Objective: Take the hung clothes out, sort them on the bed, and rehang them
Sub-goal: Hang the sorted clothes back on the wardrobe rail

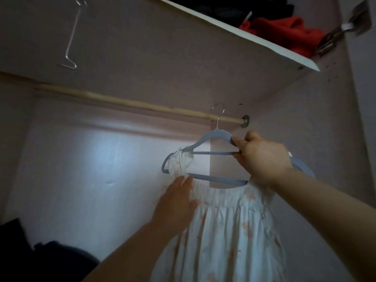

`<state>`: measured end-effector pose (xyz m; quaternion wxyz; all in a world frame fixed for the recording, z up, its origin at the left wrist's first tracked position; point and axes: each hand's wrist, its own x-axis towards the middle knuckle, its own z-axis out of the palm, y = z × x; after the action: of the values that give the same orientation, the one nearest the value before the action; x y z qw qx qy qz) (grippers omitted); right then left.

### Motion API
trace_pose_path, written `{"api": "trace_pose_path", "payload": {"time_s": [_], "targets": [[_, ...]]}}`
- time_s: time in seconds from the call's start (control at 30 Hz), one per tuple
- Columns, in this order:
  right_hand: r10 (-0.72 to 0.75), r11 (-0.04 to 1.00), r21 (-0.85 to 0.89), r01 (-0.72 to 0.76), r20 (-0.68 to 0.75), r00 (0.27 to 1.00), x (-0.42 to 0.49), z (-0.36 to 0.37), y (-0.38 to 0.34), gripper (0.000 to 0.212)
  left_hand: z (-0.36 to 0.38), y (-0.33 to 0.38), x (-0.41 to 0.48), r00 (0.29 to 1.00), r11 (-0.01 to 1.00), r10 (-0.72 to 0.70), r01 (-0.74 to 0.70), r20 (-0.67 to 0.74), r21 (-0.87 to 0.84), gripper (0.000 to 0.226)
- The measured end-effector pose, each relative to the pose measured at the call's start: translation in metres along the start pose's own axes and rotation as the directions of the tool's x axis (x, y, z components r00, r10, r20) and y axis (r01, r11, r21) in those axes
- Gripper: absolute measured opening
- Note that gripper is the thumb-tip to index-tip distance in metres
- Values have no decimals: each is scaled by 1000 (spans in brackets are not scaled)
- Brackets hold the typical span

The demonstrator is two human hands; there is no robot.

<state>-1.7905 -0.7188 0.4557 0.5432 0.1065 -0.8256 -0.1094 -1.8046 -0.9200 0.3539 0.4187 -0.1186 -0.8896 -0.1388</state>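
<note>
Nearest the camera, two bare forearms reach up into an open wardrobe (81,159). Between them hangs a pale floral dress (227,231), its long axis running straight down from the hanger to the bottom edge of the view. The left hand (177,202) lies released on the dress's upper left, fingers straight and flat on the cloth just under the bunched strap. The right hand (262,157) grasps the blue hanger (211,137) at its right shoulder, fingers curled round the arm and the upper crossbar.

The hanger carries the dress by its straps. Its long axis runs left to right and is tilted, the right end nearer the camera. Its metal hook (218,110) points up and sits at the right end of the wooden rod (101,98); I cannot tell whether it is caught over the rod.

At the wardrobe's lower left lies a dark heap of clothes (50,259).

Above, the shelf (244,35) holds a red garment (284,31) at the front and dark clothes (213,7) behind it. A bare wire hanger (72,39) shows at the upper left, and a metal hinge (335,35) on the right wall.
</note>
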Motion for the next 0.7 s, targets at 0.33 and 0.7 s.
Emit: {"api": "trace_pose_path", "payload": {"time_s": [0.33, 0.7], "targets": [[76, 997, 17, -77, 47, 996, 66, 80, 33, 33, 101, 23, 79, 994, 992, 63, -52, 92, -116, 68], [117, 993, 7, -120, 148, 982, 68, 134, 40, 46, 148, 39, 114, 978, 988, 102, -78, 180, -135, 72]]}}
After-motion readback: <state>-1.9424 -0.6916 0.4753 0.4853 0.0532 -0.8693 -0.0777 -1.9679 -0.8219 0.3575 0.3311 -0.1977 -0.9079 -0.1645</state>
